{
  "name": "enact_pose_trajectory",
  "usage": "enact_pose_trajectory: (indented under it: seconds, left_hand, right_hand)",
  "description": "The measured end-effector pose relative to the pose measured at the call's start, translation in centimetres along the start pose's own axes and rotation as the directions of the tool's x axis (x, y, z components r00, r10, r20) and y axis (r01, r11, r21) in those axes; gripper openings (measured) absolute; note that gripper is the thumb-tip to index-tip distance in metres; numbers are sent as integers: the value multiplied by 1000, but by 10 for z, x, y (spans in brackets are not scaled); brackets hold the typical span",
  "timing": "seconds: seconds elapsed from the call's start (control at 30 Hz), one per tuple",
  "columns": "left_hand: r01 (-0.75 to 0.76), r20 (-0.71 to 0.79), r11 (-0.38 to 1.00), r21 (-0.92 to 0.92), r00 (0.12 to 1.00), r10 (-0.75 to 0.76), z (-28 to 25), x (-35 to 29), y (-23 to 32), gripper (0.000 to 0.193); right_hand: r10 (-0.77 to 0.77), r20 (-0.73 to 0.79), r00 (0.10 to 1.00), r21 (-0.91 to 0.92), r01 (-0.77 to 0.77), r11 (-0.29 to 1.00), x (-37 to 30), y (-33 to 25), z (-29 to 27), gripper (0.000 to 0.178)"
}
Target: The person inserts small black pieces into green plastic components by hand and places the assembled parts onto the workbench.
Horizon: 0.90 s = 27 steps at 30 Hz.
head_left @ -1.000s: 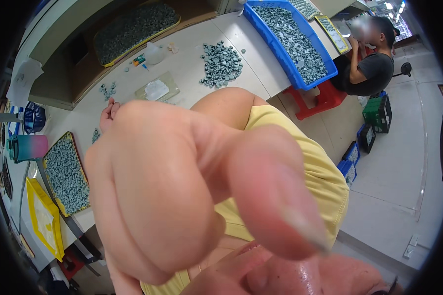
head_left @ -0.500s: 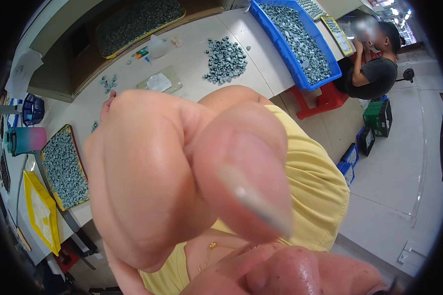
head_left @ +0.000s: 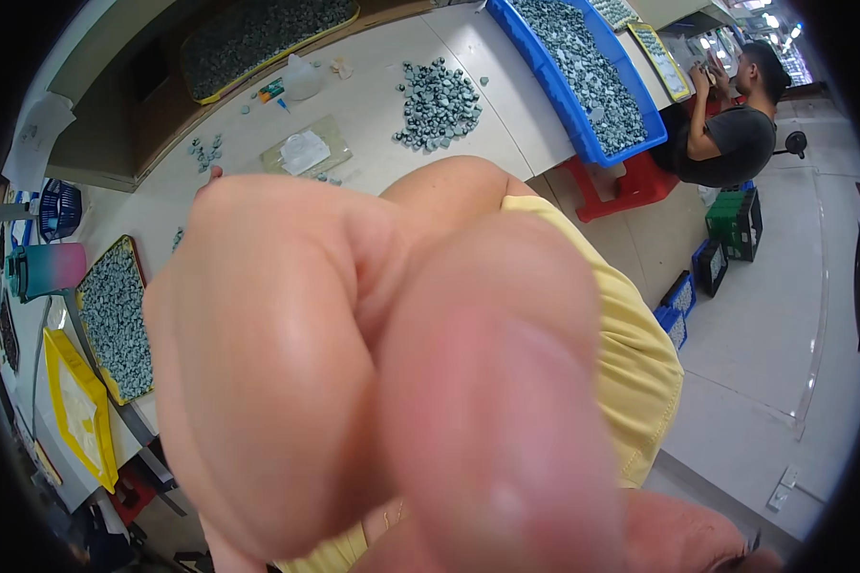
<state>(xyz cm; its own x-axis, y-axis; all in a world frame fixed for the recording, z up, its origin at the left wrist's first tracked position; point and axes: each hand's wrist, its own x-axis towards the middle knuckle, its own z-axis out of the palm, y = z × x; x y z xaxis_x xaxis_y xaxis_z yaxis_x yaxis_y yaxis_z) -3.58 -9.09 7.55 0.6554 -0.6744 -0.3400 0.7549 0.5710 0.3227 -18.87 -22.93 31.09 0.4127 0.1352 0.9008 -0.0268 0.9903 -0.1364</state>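
My right hand [head_left: 287,334] fills the middle of the view, very close to the camera. Its fingers are curled, with the blurred thumb alongside them; whatever lies inside the fingers is hidden. Behind it, only a fingertip of my left hand [head_left: 215,173] shows over the table, near a few loose grey-green stones [head_left: 204,151]. The rest of that hand is covered. Beyond my hands lies a grey-green pad [head_left: 275,162] with a crumpled white piece [head_left: 304,150] on it. Farther right on the table is a larger heap of shiny grey-green stones [head_left: 438,105].
A blue bin [head_left: 635,145] full of stones stands far right, by a red stool [head_left: 621,186]. A seated co-worker [head_left: 736,134] holds both hands up. On the left are a stone-filled tray [head_left: 119,325], a yellow frame-like tray [head_left: 76,411] and a teal-pink bottle [head_left: 53,269].
My right hand has come closer to the camera and covers more of the view. Its thumb appears larger and lower, with its nail now blurred. The surroundings have shifted slightly.
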Motion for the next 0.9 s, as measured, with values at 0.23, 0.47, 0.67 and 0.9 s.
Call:
enact_pose_trajectory:
  seconds: [0.23,0.47,0.67,0.9]
  left_hand:
    - [-115,-279,991,-67,956,92,52,-18,-21,13]
    - [-54,109,999,-8,993,54,13,-18,-13,8]
    - [-61,144,995,-77,987,72,-6,-12,-5,15]
    - [-197,-118,961,-195,977,176,19,-26,11,21]
  right_hand:
    - [-36,-21,999,136,39,990,-9,7,-18,53]
    - [5,-4,1000,190,-4,982,-11,1,-11,47]
    - [369,-507,779,91,-377,922,-24,-29,-1,43]
    - [-176,-726,665,-631,-746,-215,-83,-97,-124,35]
